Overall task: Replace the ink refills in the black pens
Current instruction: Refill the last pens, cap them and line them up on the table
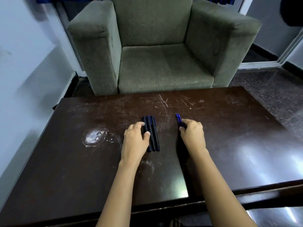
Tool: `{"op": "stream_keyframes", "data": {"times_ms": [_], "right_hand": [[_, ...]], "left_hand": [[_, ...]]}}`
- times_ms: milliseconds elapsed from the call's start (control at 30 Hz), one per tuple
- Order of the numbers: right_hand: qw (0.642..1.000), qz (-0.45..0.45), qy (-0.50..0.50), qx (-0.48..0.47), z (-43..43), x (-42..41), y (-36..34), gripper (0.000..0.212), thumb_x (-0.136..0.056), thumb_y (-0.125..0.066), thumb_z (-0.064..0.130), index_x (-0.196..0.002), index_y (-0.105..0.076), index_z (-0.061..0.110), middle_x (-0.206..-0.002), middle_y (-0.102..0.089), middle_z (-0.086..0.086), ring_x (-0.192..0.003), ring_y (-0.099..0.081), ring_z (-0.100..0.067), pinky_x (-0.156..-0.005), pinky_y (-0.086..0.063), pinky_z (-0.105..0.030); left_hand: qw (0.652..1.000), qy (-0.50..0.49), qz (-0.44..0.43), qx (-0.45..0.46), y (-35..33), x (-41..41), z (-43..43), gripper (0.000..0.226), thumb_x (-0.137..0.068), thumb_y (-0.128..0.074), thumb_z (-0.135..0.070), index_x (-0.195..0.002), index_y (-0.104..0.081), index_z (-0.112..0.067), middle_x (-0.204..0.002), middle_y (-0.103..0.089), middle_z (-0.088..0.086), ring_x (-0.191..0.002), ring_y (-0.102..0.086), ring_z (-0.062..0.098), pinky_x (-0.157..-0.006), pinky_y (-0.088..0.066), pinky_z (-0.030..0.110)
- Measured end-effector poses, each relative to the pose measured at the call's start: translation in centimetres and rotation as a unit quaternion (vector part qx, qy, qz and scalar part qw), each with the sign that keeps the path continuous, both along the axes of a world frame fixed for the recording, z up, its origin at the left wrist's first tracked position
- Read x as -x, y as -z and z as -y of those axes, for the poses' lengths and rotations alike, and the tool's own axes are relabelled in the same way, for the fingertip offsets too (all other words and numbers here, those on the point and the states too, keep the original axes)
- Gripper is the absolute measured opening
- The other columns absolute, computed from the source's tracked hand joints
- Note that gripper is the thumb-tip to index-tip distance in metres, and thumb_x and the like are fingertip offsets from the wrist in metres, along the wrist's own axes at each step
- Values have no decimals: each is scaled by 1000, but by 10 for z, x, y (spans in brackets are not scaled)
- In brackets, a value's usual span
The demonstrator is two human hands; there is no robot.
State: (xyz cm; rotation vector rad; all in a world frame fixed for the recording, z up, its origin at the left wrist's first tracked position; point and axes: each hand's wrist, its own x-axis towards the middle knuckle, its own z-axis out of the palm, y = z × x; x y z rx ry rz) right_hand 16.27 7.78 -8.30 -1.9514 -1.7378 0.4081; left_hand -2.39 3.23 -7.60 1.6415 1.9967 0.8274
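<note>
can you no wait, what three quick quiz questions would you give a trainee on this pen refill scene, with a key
1. How many black pens lie side by side on the table?
2. True or false: the right hand rests on the blue refills.
3. Which hand touches the pens? A) left hand B) right C) neither

Key: 1. three; 2. true; 3. A

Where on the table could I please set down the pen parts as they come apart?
Bare table lies right of the right hand, and along the far edge by the armchair. The left side is bare beyond the white stain. It is crowded between the hands: three black pens under the left hand, blue refills at the right.
</note>
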Motion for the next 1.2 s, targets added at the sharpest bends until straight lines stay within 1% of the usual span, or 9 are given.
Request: {"op": "stream_keyframes", "data": {"times_ms": [67,133,233,367,533,667,900,1067,1200], "right_hand": [[999,-46,10,13,-2,-7,-2,34,-88,-60,8,-122,-64,9,-115,-67,-14,-110,-58,-30,-92,-49,-36],[997,-77,13,27,-4,-11,-2,30,-86,-62,6,-116,-68,9,-110,-69,-15,-97,-65,-27,-89,-52,-32],[995,-88,13,35,-6,-12,-1,29,-85,-63,5,-112,-70,9,-109,-69,-14,-89,-67,-25,-86,-52,-26],[995,-90,11,40,-8,-10,-2,29,-85,-61,3,-113,-70,8,-112,-69,-14,-90,-67,-24,-80,-44,-18],[995,-84,6,59,-10,-9,-6,30,-88,-60,4,-115,-69,10,-112,-69,-11,-93,-68,-24,-86,-47,-22],[995,-79,-1,54,-9,-9,-7,29,-88,-59,4,-115,-69,10,-110,-70,-11,-88,-68,-23,-80,-46,-19],[995,-81,-6,57,-8,-7,-8,32,-86,-66,11,-118,-68,10,-115,-68,-11,-96,-66,-23,-92,-52,-31],[996,-73,-2,47,-6,-7,-6,29,-86,-62,4,-114,-69,9,-108,-70,-14,-91,-67,-25,-89,-53,-29],[996,-67,-6,57,-3,-5,-8,31,-88,-59,3,-118,-67,8,-112,-68,-13,-95,-67,-26,-92,-53,-32]], "left_hand": [[1000,0,0,1,0,1,0,42,-94,-54,-26,-135,-50,-18,-131,-53,8,-122,-49,25,-96,-49,42],[1000,-1,0,3,0,0,0,41,-94,-54,-26,-135,-50,-18,-131,-53,8,-122,-49,25,-96,-49,43],[1000,-1,-3,4,-1,0,0,41,-95,-54,-26,-135,-50,-19,-131,-53,8,-123,-48,25,-97,-48,42],[1000,-1,-6,6,-1,-1,0,41,-95,-54,-27,-135,-50,-19,-131,-53,7,-123,-48,25,-97,-48,41],[1000,-2,-6,8,-2,0,0,41,-95,-54,-26,-135,-50,-19,-132,-52,7,-124,-47,25,-96,-48,42],[1000,-2,-4,6,-2,-1,0,42,-95,-54,-26,-135,-50,-19,-132,-52,7,-124,-47,25,-97,-48,42],[1000,-6,-3,8,-3,-1,1,42,-95,-54,-26,-136,-49,-19,-133,-52,7,-125,-46,24,-98,-48,41],[1000,-5,-2,4,-3,-1,1,42,-95,-54,-26,-136,-50,-18,-133,-52,7,-125,-47,24,-98,-48,42],[1000,-3,-2,4,-1,1,0,42,-95,-54,-26,-135,-50,-19,-132,-53,7,-123,-48,24,-98,-48,42]]}}
